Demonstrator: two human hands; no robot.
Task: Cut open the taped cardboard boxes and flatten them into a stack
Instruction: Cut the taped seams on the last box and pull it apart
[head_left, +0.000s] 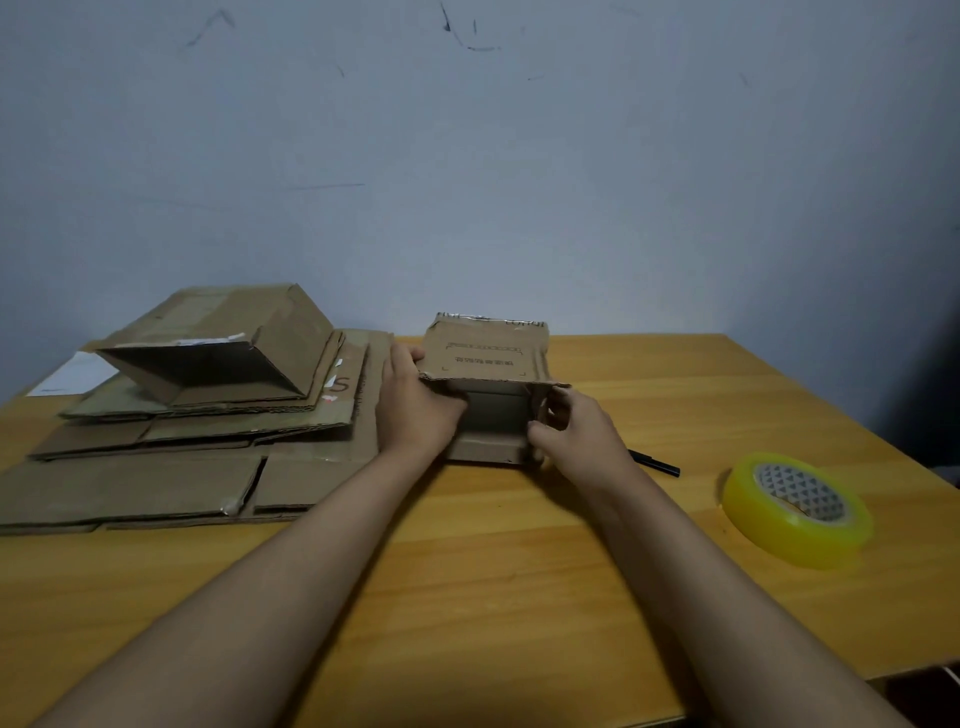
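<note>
While the small cardboard box (491, 395) sits near the middle of the wooden table (519, 597), just right of the flattened stack, both bare hands close on it from either side. The left hand (413, 402) wraps its fingers round the box's left wall, thumb up by the edge of the raised top flap (485, 353), which stands open and tilts back toward the wall, printed marks showing on its face. The right hand (576, 434) pinches the right wall at the near corner, fingers curled on the cardboard. The box's open side faces the camera, its grey inside visible between the two hands, and a lower flap lies flat on the table in front.

To the left, the stack of flattened cardboard (182, 467) spreads in several layers, wider sheets below and narrower ones above. On top of it rests a partly collapsed box (228, 353), skewed into a slanted shape with its hollow opening toward the camera. A white sheet of paper (72, 374) peeks out behind the stack at the far left.

Right of the hands, a black pen-like tool (657, 462) lies on the table, partly hidden by the right wrist; whether it is a pen or a cutter cannot be told. Farther right lies a roll of yellow-tinted clear tape (797, 506), flat on its side
</note>
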